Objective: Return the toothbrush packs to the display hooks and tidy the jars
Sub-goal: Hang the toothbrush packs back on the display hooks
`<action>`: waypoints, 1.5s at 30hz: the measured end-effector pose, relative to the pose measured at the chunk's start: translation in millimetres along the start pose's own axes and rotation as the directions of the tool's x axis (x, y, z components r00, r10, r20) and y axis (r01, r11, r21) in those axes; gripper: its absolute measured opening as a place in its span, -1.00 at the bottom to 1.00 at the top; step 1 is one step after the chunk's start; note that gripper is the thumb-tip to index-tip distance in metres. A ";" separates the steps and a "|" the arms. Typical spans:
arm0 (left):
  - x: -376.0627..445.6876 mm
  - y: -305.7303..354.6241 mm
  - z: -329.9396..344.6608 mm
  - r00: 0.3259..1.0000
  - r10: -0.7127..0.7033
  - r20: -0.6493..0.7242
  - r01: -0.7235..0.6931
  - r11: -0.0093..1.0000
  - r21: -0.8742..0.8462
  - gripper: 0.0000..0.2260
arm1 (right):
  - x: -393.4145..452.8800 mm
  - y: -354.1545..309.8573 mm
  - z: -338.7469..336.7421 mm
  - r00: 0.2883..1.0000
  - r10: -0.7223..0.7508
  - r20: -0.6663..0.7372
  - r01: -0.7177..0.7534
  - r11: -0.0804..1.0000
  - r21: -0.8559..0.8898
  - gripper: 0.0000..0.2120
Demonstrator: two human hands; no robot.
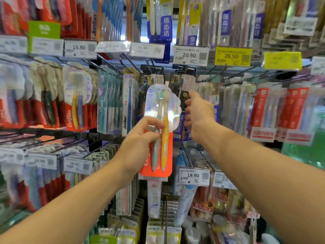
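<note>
Both hands are raised at the display. The left hand [140,138] pinches a two-brush toothbrush pack [161,127]. At its 3 o'clock, the right hand [198,113] grips a dark hanging pack [184,95].

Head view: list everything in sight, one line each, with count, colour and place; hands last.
Held toothbrush pack: one, clear blister on orange-red card, teal and yellow brushes, centre.
Colgate packs: several, red, hanging left.
Jordan packs: a row, white and teal, left of centre.
Dark packs: several, black, behind the right hand.
Red-label packs: several, hanging right.
Price tags: many, mostly white, two yellow upper right.
Display hooks: many, dark wire.
Left hand: grips the held pack.
Right hand: reaches to the dark packs; grip unclear.
</note>
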State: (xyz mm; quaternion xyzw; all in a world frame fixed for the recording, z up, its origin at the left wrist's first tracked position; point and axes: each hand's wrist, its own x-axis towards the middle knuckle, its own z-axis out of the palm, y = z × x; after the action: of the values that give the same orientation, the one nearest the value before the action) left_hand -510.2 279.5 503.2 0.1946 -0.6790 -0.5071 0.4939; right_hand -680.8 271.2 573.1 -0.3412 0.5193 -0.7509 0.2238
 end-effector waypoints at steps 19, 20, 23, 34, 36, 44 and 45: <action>-69.4 -14.4 -29.4 0.985 -0.170 0.022 0.172 0.976 -0.130 -0.79 | -102.6 11.0 -0.7 0.843 0.053 0.535 -0.226 0.938 0.262 -0.61; -70.3 -13.6 -34.1 0.986 -0.164 0.012 0.164 0.977 -0.136 -0.79 | -105.4 12.0 2.5 0.841 0.063 0.538 -0.238 0.935 0.262 -0.60; -74.3 -7.4 -46.1 0.988 -0.156 -0.002 0.154 0.977 -0.148 -0.79 | -114.0 9.8 12.7 0.831 0.073 0.552 -0.264 0.924 0.276 -0.62; -87.0 15.2 -67.0 0.993 -0.117 0.005 0.116 0.984 -0.133 -0.81 | -134.6 -5.4 33.7 0.803 0.060 0.593 -0.282 0.915 0.289 -0.60; -89.3 16.3 -69.4 0.993 -0.114 0.013 0.115 0.987 -0.112 -0.81 | -137.8 -6.6 34.6 0.805 0.065 0.590 -0.291 0.909 0.297 -0.61; -101.0 19.2 -78.8 0.993 -0.115 0.015 0.116 0.986 -0.124 -0.79 | -152.7 -11.9 33.4 0.778 0.071 0.624 -0.331 0.891 0.312 -0.69; -102.3 19.7 -80.4 0.993 -0.115 0.013 0.116 0.985 -0.130 -0.78 | -153.3 -12.4 33.5 0.774 0.064 0.630 -0.337 0.884 0.324 -0.69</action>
State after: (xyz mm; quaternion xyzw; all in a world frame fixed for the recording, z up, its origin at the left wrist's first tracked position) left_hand -391.1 325.9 472.0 0.1995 -0.6331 -0.5789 0.4737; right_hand -553.3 360.5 549.4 -0.4467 0.2814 -0.6669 0.5258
